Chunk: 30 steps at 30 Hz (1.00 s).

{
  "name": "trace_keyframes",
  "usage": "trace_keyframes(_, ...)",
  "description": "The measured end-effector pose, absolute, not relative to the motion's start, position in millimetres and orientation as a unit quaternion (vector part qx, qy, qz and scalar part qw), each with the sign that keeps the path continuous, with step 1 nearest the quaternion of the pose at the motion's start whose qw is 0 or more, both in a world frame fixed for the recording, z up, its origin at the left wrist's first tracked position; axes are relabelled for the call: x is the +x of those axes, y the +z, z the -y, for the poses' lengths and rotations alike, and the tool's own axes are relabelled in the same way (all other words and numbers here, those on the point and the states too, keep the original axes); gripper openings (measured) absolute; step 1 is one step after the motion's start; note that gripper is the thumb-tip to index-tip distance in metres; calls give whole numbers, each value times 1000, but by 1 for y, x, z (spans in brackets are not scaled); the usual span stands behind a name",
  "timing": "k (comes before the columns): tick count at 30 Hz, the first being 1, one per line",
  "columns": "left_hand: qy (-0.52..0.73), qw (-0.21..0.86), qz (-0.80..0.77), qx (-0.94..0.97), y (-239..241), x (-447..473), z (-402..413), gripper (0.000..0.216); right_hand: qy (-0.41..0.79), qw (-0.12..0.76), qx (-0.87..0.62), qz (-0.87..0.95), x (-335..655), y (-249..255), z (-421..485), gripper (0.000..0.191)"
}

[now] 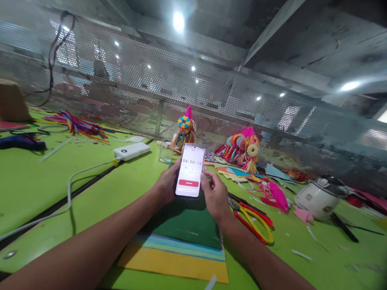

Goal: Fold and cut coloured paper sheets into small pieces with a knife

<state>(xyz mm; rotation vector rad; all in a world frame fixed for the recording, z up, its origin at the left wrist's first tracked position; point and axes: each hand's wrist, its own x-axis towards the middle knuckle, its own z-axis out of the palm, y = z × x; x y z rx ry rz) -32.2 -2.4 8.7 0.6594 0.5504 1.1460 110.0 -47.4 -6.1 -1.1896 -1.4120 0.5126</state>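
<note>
Left hand (165, 185) and right hand (215, 195) both grip 1 lit rectangular smartphone (189, 171) above stacked coloured felt sheets (179, 244) at the green desk's (30, 183) near edge.

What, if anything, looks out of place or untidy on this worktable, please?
Nothing looks damaged or spilled. Paper scraps lie scattered on the green table right of the scissors, and a white strip sits at its near edge. The left hand and right hand hold the phone.

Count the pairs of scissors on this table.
2. A red-handled pair and a yellow-handled pair lie overlapping on the green table, just right of the right hand, which, with the left hand, holds the phone. Clutter behind may hide more.
</note>
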Motion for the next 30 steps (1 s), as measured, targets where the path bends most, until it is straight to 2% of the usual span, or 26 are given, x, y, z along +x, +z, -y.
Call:
trace_keyframes(7,532,743,-263,309,7,-31,2,43,251,590,-509,575,113,-7,42,39)
trace_keyframes(11,528,737,-288,310,5,-30,0,40,354,547,-517,555,122,-8,33,34)
trace_keyframes(19,510,757,-266,310,-1,-30,-3,44,552,490,-438,512,136,-4,27,43)
trace_keyframes(30,484,754,-325,303,-1,-31,-5,42,573,460,-422,531,142,-5,15,43)
